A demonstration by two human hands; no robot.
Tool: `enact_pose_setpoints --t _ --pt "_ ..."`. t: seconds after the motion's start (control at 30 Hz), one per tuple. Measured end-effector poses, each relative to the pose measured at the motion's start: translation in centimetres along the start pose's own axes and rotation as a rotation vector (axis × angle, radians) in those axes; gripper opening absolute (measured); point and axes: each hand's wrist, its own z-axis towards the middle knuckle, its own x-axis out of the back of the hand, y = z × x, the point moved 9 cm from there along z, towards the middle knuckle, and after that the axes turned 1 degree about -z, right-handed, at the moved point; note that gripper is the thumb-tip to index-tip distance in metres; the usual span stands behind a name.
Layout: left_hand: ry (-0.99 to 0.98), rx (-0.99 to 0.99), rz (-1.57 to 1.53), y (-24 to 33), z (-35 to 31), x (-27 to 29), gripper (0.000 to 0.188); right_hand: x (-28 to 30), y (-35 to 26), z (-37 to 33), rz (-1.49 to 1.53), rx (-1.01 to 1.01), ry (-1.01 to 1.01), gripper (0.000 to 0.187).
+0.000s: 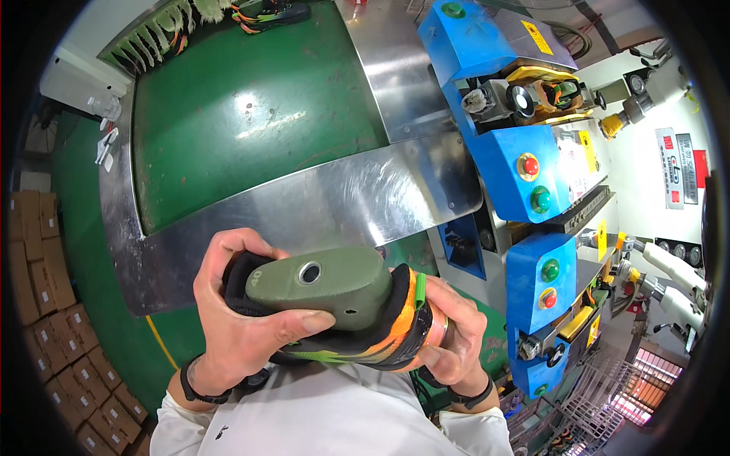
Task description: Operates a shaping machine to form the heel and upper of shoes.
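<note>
In front of my body I hold a shoe upper in black, orange and green, with a green shoe last inside it. A round metal-rimmed hole and a smaller dark hole show in the last's top face. My left hand wraps round the collar at one end, its thumb lying on the side of the last. At the other end my right hand grips the upper, thumb on the near side and fingers on the far side. The underside of the shoe is hidden.
Beyond my hands lies a green surface framed by a metal rim. Another shoe rests at its far end. Blue machine housings with red and green buttons stand on the right. Cardboard boxes are stacked at lower left.
</note>
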Motion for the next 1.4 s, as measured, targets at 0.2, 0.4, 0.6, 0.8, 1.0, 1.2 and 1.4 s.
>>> enact_pose_setpoints --t 0.2,0.4,0.6,0.8,1.0,1.2,1.4 --pt "0.0 0.015 -0.012 -0.3 0.0 0.0 0.069 -0.1 0.7 -0.2 0.059 -0.036 -0.02 0.063" --pt "-0.004 0.017 -0.025 -0.2 0.0 0.2 0.069 -0.2 0.8 0.0 0.191 -0.119 -0.091 0.066" --pt "-0.004 0.009 -0.034 -0.3 -0.1 0.0 0.068 -0.2 0.6 0.3 0.119 -0.082 -0.136 0.065" --pt "-0.002 0.023 -0.028 -0.5 0.1 0.0 0.069 -0.3 0.1 0.5 0.013 -0.029 -0.103 0.064" --pt "-0.001 0.034 -0.038 -0.8 0.3 -0.1 0.069 0.1 0.2 0.4 -0.048 0.024 -0.073 0.064" --pt "0.029 0.07 -0.094 -0.9 0.4 0.1 0.07 0.1 0.1 1.0 0.05 -0.023 -0.117 0.071" --pt "0.016 0.051 -0.038 -1.1 0.3 0.2 0.07 0.1 0.4 0.9 0.04 -0.029 -0.141 0.075"
